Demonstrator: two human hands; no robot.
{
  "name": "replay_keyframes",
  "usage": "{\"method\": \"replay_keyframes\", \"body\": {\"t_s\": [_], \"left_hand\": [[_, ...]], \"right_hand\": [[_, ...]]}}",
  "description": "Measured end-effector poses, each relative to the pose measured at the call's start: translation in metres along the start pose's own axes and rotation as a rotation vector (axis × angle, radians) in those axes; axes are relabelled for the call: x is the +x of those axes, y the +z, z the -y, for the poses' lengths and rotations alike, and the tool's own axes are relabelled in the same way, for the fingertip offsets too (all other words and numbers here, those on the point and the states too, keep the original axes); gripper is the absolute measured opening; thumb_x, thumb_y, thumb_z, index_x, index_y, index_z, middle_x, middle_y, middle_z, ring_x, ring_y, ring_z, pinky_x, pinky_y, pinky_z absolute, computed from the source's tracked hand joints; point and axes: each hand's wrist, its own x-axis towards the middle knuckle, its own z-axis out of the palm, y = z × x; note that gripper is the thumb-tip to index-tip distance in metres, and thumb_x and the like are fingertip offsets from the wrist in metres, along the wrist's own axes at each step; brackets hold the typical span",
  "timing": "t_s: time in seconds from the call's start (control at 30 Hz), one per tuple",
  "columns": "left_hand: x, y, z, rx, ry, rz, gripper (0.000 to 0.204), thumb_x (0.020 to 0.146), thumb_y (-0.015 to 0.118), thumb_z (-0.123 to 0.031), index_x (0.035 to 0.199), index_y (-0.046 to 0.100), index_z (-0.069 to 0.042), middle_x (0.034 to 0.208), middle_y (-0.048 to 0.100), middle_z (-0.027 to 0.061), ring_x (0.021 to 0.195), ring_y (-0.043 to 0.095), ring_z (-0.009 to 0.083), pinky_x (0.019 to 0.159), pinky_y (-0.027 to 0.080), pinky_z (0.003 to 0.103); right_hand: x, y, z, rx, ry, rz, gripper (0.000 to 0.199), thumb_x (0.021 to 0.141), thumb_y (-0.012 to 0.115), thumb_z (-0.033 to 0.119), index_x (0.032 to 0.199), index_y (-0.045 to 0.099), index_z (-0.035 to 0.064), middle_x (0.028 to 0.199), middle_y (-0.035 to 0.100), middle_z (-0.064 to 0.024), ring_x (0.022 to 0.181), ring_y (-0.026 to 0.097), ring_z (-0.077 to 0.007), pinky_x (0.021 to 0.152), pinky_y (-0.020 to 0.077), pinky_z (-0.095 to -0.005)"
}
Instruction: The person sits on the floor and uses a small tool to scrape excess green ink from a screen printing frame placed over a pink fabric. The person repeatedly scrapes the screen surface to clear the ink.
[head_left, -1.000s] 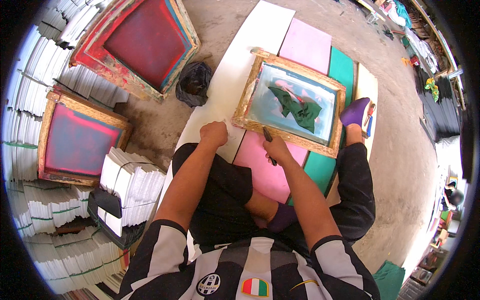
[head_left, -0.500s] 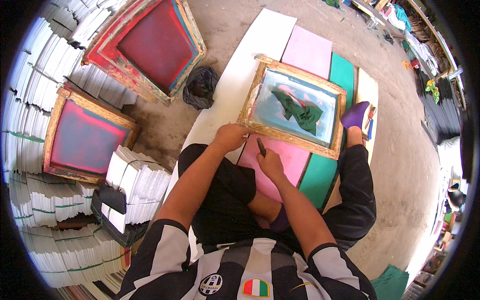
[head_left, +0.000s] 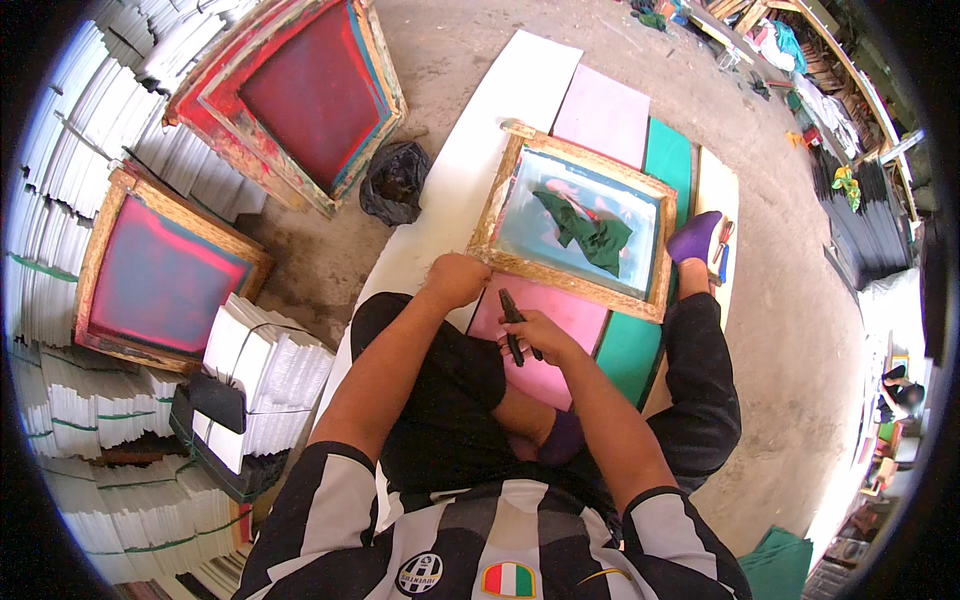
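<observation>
A wooden screen-printing frame lies before me, with a dark green cloth on its pale blue mesh. My left hand is closed at the frame's near left corner; its fingertips are partly hidden. In my right hand is a pair of dark pliers, jaws pointing away from me and handles spread. They are held over a pink board, just short of the frame's near edge and apart from it.
White, pink, green and cream boards lie beneath the frame. Beyond its right side are my purple-socked foot and a red-handled tool. More screen frames lean at left near tied white stacks and a black plastic bag.
My right hand has turned the pliers, so their jaws and spread handles now show. My left hand has closed more tightly at the frame's corner. The whole view has shifted slightly.
</observation>
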Motion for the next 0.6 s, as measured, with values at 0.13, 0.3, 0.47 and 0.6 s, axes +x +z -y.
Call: {"method": "replay_keyframes", "body": {"t_s": [0.13, 0.3, 0.47, 0.6], "left_hand": [[0.001, 0.002, 0.009, -0.014, -0.096, 0.051, 0.013, 0.082, 0.066, -0.023, 0.083, 0.074, -0.012, 0.084, 0.072, 0.0143, 0.081, 0.070, 0.0341, 0.070, 0.056, 0.049], [0.000, 0.006, 0.013, -0.060, -0.078, 0.022, 0.011, 0.080, 0.066, -0.020, 0.082, 0.074, -0.013, 0.083, 0.071, 0.0144, 0.081, 0.070, 0.0350, 0.071, 0.056, 0.049], [0.003, 0.010, 0.016, -0.078, -0.067, -0.004, 0.012, 0.080, 0.067, -0.021, 0.081, 0.074, -0.012, 0.084, 0.071, 0.0154, 0.081, 0.070, 0.0354, 0.071, 0.056, 0.049], [0.007, 0.014, 0.019, -0.031, -0.132, 0.036, 0.012, 0.080, 0.067, -0.021, 0.083, 0.075, -0.012, 0.086, 0.071, 0.0169, 0.084, 0.070, 0.0352, 0.072, 0.056, 0.048]], "right_hand": [[0.002, -0.029, 0.011, 0.074, 0.091, -0.084, 0.031, 0.095, 0.060, 0.025, 0.117, 0.058, 0.0021, 0.087, 0.069, -0.0163, 0.072, 0.071, -0.0276, 0.058, 0.0576, -0.0426], [0.011, -0.066, 0.028, -0.014, 0.178, -0.112, 0.034, 0.097, 0.057, 0.028, 0.111, 0.052, -0.0023, 0.084, 0.068, -0.0189, 0.068, 0.071, -0.0302, 0.057, 0.0586, -0.0482], [0.017, -0.084, 0.044, -0.117, 0.264, -0.038, 0.035, 0.097, 0.057, 0.031, 0.103, 0.055, -0.0039, 0.080, 0.068, -0.0212, 0.068, 0.071, -0.0317, 0.058, 0.0594, -0.0491], [0.021, -0.094, 0.054, -0.140, 0.291, 0.003, 0.035, 0.097, 0.059, 0.029, 0.090, 0.056, -0.0050, 0.077, 0.067, -0.0226, 0.068, 0.072, -0.0331, 0.058, 0.0601, -0.0502]]}}
